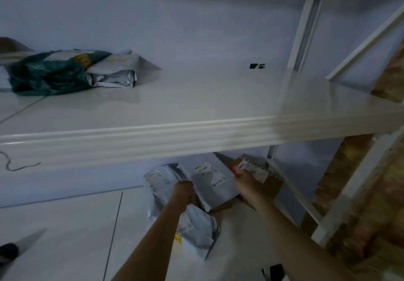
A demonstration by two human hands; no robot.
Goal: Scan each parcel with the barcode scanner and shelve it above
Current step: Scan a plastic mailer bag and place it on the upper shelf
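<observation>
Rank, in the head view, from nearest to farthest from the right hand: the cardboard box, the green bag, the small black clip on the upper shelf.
1. Cardboard box: lower shelf, held by the right hand.
2. Black clip: upper shelf, above the hand.
3. Green bag: upper shelf, far left.

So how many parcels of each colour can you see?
Grey bags: 4
Green bag: 1
Brown box: 1
Total: 6

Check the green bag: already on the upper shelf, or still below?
On the upper shelf: the green bag lies at its left, beside a grey parcel.
</observation>
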